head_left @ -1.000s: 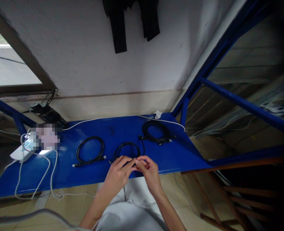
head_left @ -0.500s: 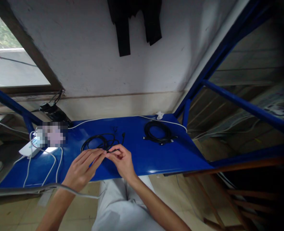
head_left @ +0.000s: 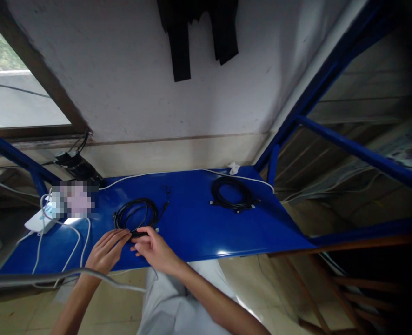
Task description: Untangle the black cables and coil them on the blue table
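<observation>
Both hands are down at the near edge of the glossy blue tabletop point(head_left: 192, 228), and they're together on a looped coil of thin black cable point(head_left: 153, 209) — it lies toward the table's left half. The right hand point(head_left: 153, 246) has a black stretch of it between thumb and bent forefinger, the other fingers curled beneath. The left hand point(head_left: 106, 249) comes in alongside, fingers close together and reaching forward, tips on the coil's near side; whether they actually pinch it, I can't quite tell from here. Over to the right, well apart — a second, thicker ring of black cable point(head_left: 217, 193), connector ends poking out. At far left sits a white plastic power strip point(head_left: 36, 222), pale cords trailing past it.
</observation>
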Demonstrator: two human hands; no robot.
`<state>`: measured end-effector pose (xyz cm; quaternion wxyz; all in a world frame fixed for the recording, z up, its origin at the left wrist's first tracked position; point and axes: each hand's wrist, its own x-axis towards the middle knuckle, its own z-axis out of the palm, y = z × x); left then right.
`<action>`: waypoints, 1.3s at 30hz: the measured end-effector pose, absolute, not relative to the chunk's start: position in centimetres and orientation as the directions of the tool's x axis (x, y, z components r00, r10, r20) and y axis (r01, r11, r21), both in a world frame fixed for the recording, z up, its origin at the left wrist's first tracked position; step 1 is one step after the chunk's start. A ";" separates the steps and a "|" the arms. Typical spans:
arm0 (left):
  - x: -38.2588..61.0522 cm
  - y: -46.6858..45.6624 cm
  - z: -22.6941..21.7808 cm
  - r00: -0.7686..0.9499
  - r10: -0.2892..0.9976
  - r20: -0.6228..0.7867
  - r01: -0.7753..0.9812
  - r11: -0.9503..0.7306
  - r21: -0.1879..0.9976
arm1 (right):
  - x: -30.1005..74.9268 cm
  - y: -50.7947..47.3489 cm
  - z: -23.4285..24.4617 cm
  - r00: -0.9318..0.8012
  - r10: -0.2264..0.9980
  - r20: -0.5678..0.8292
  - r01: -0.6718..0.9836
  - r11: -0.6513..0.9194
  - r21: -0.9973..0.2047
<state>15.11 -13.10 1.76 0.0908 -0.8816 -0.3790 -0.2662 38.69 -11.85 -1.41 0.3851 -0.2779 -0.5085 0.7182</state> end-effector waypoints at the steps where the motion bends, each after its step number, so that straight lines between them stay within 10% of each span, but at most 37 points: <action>1: 15.2 -13.2 1.5 0.569 0.634 0.524 0.722 -0.690 0.051 | 39.4 -12.0 -1.1 -0.579 0.815 -0.018 -0.231 -0.185 -0.955; 10: 17.7 -13.1 1.3 0.404 0.739 0.539 0.792 -0.578 0.198 | 51.5 -9.5 2.3 -0.274 0.940 0.202 0.214 0.265 -0.940; 17: 22.7 -13.0 3.9 0.270 0.686 0.676 0.804 -0.546 0.233 | 70.2 -4.0 0.0 -0.138 0.895 0.425 0.860 0.321 -0.396; 26: 30.8 -11.8 3.5 0.303 0.688 0.660 0.658 -0.652 0.377 | 73.7 -2.9 0.1 -0.334 0.842 0.424 0.852 0.462 -0.247; 39: 30.7 -12.5 2.1 0.227 0.747 0.625 0.614 -0.608 0.504 | 73.6 -1.1 3.2 -0.192 0.824 0.533 0.788 0.453 -0.417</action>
